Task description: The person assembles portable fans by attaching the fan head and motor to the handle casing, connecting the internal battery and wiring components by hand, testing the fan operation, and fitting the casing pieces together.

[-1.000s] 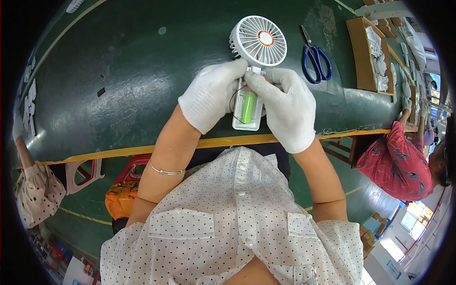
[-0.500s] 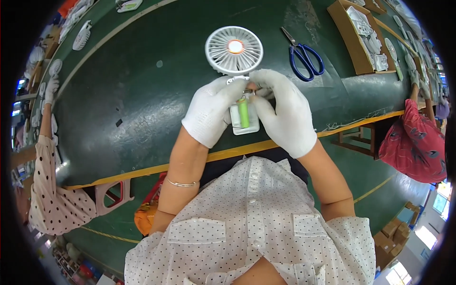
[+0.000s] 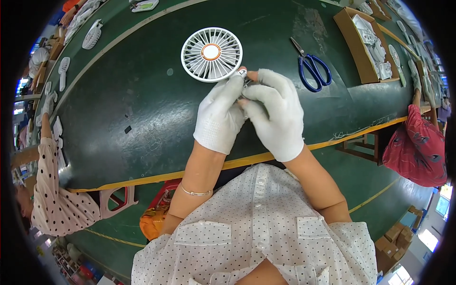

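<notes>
Left hand closed around fan near its neck; fan's round face just beyond that hand. Right hand curled close beside, fingertips at neck; whether gripping, can't tell. Risk: slack left hold could let fan twist, straining neck.

White fan, orange-ringed, upper centre
Dark green surface; blue-handled scissors upper right (white shirt below, black-dotted).
</notes>
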Demonstrator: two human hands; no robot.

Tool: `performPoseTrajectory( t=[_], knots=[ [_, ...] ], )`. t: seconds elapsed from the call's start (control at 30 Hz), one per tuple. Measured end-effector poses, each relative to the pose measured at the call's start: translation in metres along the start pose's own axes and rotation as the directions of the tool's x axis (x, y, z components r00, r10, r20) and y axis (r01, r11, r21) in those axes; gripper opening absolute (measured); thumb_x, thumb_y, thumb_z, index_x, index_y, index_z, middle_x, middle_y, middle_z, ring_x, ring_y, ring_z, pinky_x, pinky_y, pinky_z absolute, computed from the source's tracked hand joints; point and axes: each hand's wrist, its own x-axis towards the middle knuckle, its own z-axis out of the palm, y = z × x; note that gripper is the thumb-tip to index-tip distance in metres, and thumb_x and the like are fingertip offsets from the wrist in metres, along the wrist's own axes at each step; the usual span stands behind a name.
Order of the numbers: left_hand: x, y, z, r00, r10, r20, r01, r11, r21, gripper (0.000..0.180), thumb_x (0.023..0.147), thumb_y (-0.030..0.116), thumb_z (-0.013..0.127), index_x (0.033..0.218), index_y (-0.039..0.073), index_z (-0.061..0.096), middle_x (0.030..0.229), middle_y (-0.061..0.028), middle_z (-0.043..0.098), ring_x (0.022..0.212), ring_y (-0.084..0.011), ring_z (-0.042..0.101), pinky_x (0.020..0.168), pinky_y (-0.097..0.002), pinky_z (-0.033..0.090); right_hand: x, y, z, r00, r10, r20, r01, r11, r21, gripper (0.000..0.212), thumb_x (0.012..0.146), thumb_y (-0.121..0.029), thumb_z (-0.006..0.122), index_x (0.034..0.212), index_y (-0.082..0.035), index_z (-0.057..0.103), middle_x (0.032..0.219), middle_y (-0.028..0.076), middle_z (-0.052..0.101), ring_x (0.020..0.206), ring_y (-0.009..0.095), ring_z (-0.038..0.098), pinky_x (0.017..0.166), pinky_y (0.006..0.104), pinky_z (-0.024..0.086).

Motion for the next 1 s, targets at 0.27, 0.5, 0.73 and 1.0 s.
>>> performPoseTrajectory(
  t=[0.27,0.5,0.73,1.0],
  knots=[
    [-0.001,-0.002,0.002,1.000,0.008,0.009,-0.008,0.999,0.041,0.036,0.102,0.012,0.053,0.131,-0.011,0.050,0.116,-0.0161,0.061,0.102,-0.0218,0.063,0.088,-0.0374,0.054,0.000,0.002,-0.010,0.927,0.362,0.100,-0.375,0.906,0.196,0.017,0.081,0.003,0.069,0.097,-0.001,0.069,0.116,0.013,0.065,0.099,0.024,0.067,0.085,0.0321,0.054],
    [-0.002,0.000,0.001,0.999,0.008,-0.044,-0.003,0.993,0.115,0.036,0.104,0.014,0.051,0.130,-0.011,0.052,0.118,-0.0167,0.061,0.104,-0.0229,0.063,0.091,-0.0386,0.054,0.004,0.005,-0.013,0.998,0.055,0.040,-0.060,0.991,0.121,0.032,0.071,0.000,0.081,0.100,-0.007,0.070,0.117,0.012,0.064,0.100,0.025,0.066,0.083,0.0334,0.055],
    [-0.004,-0.001,0.008,0.998,-0.020,-0.067,0.023,0.999,0.042,0.033,0.102,0.013,0.054,0.128,-0.008,0.055,0.114,-0.0121,0.063,0.100,-0.0195,0.064,0.088,-0.0375,0.054,0.006,0.002,-0.009,0.999,0.015,0.034,-0.014,1.000,-0.021,0.023,0.071,-0.002,0.080,0.091,-0.006,0.070,0.112,0.011,0.066,0.096,0.029,0.065,0.082,0.0367,0.053],
    [-0.007,-0.005,0.008,0.997,0.032,-0.074,-0.021,0.989,0.150,0.038,0.101,0.012,0.054,0.132,-0.009,0.051,0.114,-0.0137,0.063,0.098,-0.0191,0.064,0.087,-0.0362,0.055,0.001,0.003,-0.005,0.954,0.297,0.032,-0.295,0.920,0.258,0.016,0.079,0.003,0.070,0.094,-0.002,0.066,0.116,0.015,0.064,0.098,0.025,0.066,0.085,0.0337,0.053]
  ],
)
